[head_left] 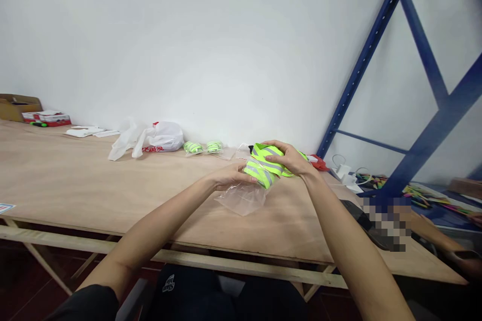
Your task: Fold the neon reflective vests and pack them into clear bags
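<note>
A folded neon-yellow reflective strap (261,175) with silver-grey stripes is held over the table, its lower part inside a clear plastic bag (243,201). My left hand (230,176) is closed on the bag and the strap's lower left side, thumb across the front. Gripping the upper right of the strap is my right hand (288,157), fingers over the top and thumb in front. The bag's loose end hangs below my left hand. Behind my right hand, more yellow strap material shows, partly hidden.
Two bagged yellow reflective bundles (203,147) lie near the wall, beside a white plastic bag (167,136). A cardboard box (18,106) stands far left. Blue metal framing (361,65) rises at right, near white chargers (344,174). Another person's arm (433,230) rests at the right.
</note>
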`<act>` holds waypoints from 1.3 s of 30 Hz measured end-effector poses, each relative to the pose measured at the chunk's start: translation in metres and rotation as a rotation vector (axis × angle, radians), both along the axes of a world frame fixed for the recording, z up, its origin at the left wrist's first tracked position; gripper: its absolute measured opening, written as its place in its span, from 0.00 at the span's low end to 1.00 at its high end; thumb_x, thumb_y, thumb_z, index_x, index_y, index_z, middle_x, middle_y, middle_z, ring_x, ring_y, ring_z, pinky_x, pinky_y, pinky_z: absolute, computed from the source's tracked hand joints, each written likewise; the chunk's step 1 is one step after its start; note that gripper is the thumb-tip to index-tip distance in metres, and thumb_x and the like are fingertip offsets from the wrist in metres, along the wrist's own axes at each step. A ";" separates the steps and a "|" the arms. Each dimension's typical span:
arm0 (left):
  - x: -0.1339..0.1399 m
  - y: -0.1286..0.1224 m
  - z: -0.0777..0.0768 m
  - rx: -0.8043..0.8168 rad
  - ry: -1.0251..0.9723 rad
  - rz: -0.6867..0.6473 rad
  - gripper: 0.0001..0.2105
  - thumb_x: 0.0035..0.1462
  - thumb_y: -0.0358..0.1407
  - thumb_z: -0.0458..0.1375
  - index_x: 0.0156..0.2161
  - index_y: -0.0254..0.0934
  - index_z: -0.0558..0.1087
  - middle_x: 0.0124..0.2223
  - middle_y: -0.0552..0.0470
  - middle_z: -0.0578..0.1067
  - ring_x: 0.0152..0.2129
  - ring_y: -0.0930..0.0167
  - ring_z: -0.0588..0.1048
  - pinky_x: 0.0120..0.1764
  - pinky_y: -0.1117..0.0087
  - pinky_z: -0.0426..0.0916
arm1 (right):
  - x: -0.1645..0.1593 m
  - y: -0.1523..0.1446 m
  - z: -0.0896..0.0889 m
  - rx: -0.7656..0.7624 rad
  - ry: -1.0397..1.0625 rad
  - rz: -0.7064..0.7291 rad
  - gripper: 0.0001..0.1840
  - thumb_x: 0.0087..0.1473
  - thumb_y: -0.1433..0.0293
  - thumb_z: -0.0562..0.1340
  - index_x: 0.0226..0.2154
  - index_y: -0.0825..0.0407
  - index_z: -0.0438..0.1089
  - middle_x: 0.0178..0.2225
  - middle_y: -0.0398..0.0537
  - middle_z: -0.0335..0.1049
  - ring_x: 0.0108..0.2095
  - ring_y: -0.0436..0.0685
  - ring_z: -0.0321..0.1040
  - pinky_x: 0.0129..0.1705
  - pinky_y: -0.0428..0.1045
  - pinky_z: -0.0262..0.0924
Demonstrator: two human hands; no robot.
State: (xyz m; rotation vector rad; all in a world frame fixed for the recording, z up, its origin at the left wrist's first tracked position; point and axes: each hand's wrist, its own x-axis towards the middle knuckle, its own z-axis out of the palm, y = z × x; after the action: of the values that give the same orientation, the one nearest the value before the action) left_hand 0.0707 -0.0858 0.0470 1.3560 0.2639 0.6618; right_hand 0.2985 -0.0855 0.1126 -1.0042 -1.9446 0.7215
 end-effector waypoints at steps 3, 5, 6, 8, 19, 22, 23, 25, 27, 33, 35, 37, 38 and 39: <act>0.007 0.001 -0.012 -0.049 -0.047 0.012 0.26 0.46 0.37 0.74 0.51 0.33 0.75 0.53 0.40 0.78 0.48 0.60 0.77 0.54 0.57 0.68 | -0.010 -0.007 0.007 0.067 -0.028 0.021 0.26 0.46 0.61 0.71 0.49 0.48 0.75 0.52 0.49 0.74 0.49 0.63 0.70 0.52 0.57 0.65; 0.012 0.002 -0.019 -0.056 -0.086 0.056 0.27 0.46 0.39 0.74 0.51 0.32 0.76 0.53 0.38 0.78 0.48 0.59 0.77 0.53 0.57 0.69 | -0.019 -0.011 0.009 0.105 -0.049 0.039 0.25 0.47 0.61 0.71 0.49 0.48 0.76 0.52 0.49 0.73 0.50 0.63 0.70 0.53 0.57 0.65; 0.013 0.002 -0.020 -0.048 -0.108 0.089 0.27 0.45 0.39 0.75 0.50 0.32 0.76 0.53 0.38 0.78 0.49 0.58 0.77 0.53 0.58 0.68 | -0.022 -0.013 0.009 0.123 -0.060 0.045 0.24 0.48 0.62 0.71 0.49 0.48 0.76 0.52 0.49 0.73 0.50 0.63 0.70 0.53 0.57 0.65; 0.014 0.001 -0.020 -0.018 -0.146 0.156 0.29 0.43 0.39 0.75 0.51 0.31 0.76 0.53 0.37 0.78 0.49 0.57 0.77 0.54 0.58 0.68 | -0.028 -0.015 0.008 0.160 -0.071 0.057 0.24 0.48 0.63 0.70 0.49 0.48 0.75 0.52 0.48 0.73 0.51 0.63 0.70 0.55 0.57 0.63; 0.004 -0.002 -0.009 0.197 0.015 0.070 0.22 0.48 0.37 0.72 0.49 0.33 0.78 0.50 0.42 0.79 0.48 0.60 0.77 0.51 0.61 0.70 | -0.026 -0.015 -0.016 0.237 -0.074 0.051 0.18 0.51 0.63 0.69 0.45 0.47 0.77 0.51 0.49 0.74 0.53 0.62 0.70 0.57 0.57 0.61; -0.001 -0.001 -0.011 0.172 0.090 0.002 0.22 0.46 0.34 0.73 0.48 0.36 0.78 0.50 0.44 0.79 0.48 0.61 0.77 0.51 0.61 0.70 | -0.028 -0.013 -0.024 0.237 -0.056 0.060 0.17 0.50 0.62 0.70 0.44 0.47 0.77 0.49 0.49 0.75 0.52 0.62 0.70 0.57 0.57 0.61; -0.002 -0.001 -0.011 0.159 0.109 -0.023 0.22 0.44 0.33 0.73 0.48 0.36 0.78 0.50 0.45 0.80 0.47 0.61 0.77 0.51 0.62 0.70 | -0.028 -0.013 -0.026 0.238 -0.051 0.064 0.17 0.50 0.62 0.70 0.44 0.47 0.77 0.49 0.49 0.75 0.51 0.62 0.70 0.57 0.57 0.61; -0.004 -0.002 -0.012 0.134 0.118 -0.045 0.23 0.42 0.32 0.74 0.47 0.36 0.78 0.48 0.45 0.80 0.45 0.62 0.77 0.50 0.62 0.71 | -0.030 -0.012 -0.028 0.261 -0.040 0.066 0.17 0.51 0.61 0.70 0.44 0.47 0.77 0.50 0.50 0.74 0.52 0.62 0.69 0.57 0.57 0.61; -0.003 -0.003 -0.013 0.114 0.099 -0.024 0.23 0.42 0.33 0.74 0.46 0.34 0.78 0.47 0.45 0.80 0.44 0.61 0.77 0.49 0.62 0.71 | -0.031 -0.012 -0.030 0.311 -0.039 0.056 0.16 0.52 0.61 0.70 0.44 0.46 0.77 0.50 0.50 0.73 0.53 0.62 0.69 0.58 0.57 0.60; 0.013 -0.002 -0.021 0.110 -0.029 0.220 0.27 0.41 0.38 0.75 0.47 0.32 0.77 0.47 0.43 0.80 0.43 0.62 0.77 0.50 0.61 0.70 | -0.036 -0.016 -0.037 0.472 -0.031 0.031 0.15 0.54 0.59 0.68 0.44 0.45 0.76 0.49 0.51 0.73 0.53 0.63 0.68 0.59 0.59 0.58; 0.016 -0.001 -0.021 0.133 -0.061 0.286 0.28 0.41 0.40 0.75 0.48 0.31 0.76 0.47 0.42 0.79 0.43 0.62 0.77 0.49 0.60 0.70 | -0.036 -0.018 -0.040 0.479 -0.007 0.023 0.15 0.54 0.59 0.68 0.44 0.45 0.76 0.49 0.51 0.73 0.53 0.62 0.68 0.60 0.60 0.58; 0.016 -0.002 -0.019 0.159 -0.075 0.310 0.30 0.41 0.41 0.76 0.49 0.31 0.76 0.47 0.42 0.79 0.43 0.62 0.77 0.49 0.61 0.70 | -0.035 -0.019 -0.045 0.461 0.022 0.023 0.16 0.54 0.58 0.68 0.44 0.45 0.76 0.50 0.52 0.73 0.54 0.62 0.68 0.60 0.60 0.58; 0.015 -0.002 -0.017 0.165 -0.072 0.314 0.30 0.40 0.41 0.76 0.48 0.31 0.76 0.47 0.42 0.79 0.43 0.62 0.77 0.48 0.61 0.70 | -0.034 -0.020 -0.047 0.446 0.036 0.028 0.15 0.55 0.58 0.68 0.44 0.46 0.76 0.50 0.52 0.73 0.54 0.62 0.68 0.60 0.60 0.58; 0.013 -0.002 -0.016 0.166 -0.062 0.317 0.29 0.40 0.42 0.76 0.47 0.32 0.76 0.46 0.43 0.79 0.42 0.62 0.78 0.48 0.62 0.70 | -0.033 -0.021 -0.049 0.425 0.049 0.035 0.15 0.56 0.57 0.67 0.43 0.46 0.77 0.50 0.52 0.73 0.54 0.62 0.68 0.60 0.60 0.59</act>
State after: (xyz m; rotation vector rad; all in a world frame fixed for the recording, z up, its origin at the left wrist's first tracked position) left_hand 0.0841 -0.0881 0.0313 1.4635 0.3852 1.0068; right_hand 0.2654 -0.1060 0.0635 -0.6863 -1.9652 0.3239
